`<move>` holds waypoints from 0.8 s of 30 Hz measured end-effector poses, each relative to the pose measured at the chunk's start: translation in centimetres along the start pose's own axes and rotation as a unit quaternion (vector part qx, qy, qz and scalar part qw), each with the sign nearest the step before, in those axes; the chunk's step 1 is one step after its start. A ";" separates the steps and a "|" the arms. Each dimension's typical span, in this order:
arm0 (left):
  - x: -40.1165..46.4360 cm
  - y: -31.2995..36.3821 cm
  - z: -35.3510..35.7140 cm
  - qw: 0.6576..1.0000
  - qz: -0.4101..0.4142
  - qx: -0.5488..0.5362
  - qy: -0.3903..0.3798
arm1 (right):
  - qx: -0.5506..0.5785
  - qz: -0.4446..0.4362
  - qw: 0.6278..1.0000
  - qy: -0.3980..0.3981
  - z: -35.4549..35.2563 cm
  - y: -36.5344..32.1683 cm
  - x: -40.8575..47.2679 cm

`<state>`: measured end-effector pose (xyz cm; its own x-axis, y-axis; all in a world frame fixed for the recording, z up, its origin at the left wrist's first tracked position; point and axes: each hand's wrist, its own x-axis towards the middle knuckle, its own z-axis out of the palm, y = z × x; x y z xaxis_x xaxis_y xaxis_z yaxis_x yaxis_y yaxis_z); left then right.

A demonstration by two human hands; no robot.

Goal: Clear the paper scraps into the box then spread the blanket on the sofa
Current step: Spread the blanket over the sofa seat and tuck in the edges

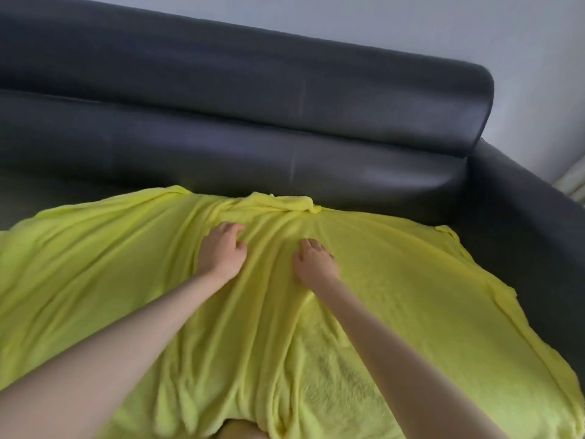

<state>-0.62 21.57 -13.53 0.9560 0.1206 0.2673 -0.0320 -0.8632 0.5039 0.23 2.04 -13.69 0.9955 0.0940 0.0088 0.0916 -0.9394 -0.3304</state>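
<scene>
A bright yellow fleece blanket [395,296] lies over the seat of a dark grey leather sofa [221,122]. Long folds run down its middle and its far edge is bunched against the backrest. My left hand [221,251] rests palm down on the blanket near the centre, fingers curled slightly into the fabric. My right hand [313,263] presses flat on the blanket just to the right of it, fingers apart. Neither hand has a grip on the cloth. No paper scraps or box are in view.
The sofa's backrest has two rolled cushions, and its right armrest [522,210] runs down the right side. Bare seat [47,191] shows at the far left. A pale wall [443,26] stands behind the sofa.
</scene>
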 end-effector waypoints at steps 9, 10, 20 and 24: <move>-0.7 -9.3 -5.8 0.991 -0.072 0.099 0.047 | -0.040 -0.117 0.990 0.075 3.1 -9.7 -0.2; -0.8 -10.0 -6.5 0.990 -0.078 0.103 0.052 | -0.029 -0.126 0.989 0.072 3.2 -11.0 -0.2; -1.2 -21.9 -13.8 0.974 -0.187 0.129 0.025 | 0.010 -0.137 0.990 -0.039 8.7 -23.0 -1.4; -1.3 -28.1 -16.0 0.965 -0.228 0.107 -0.074 | -0.093 -0.099 0.990 0.045 11.1 -25.1 -2.6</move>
<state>-5.64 53.50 -14.90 0.8885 0.4535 -0.0702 0.4470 -0.8207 0.3559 -4.96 29.02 -15.94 0.9549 0.2607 0.1421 0.2795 -0.9508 -0.1337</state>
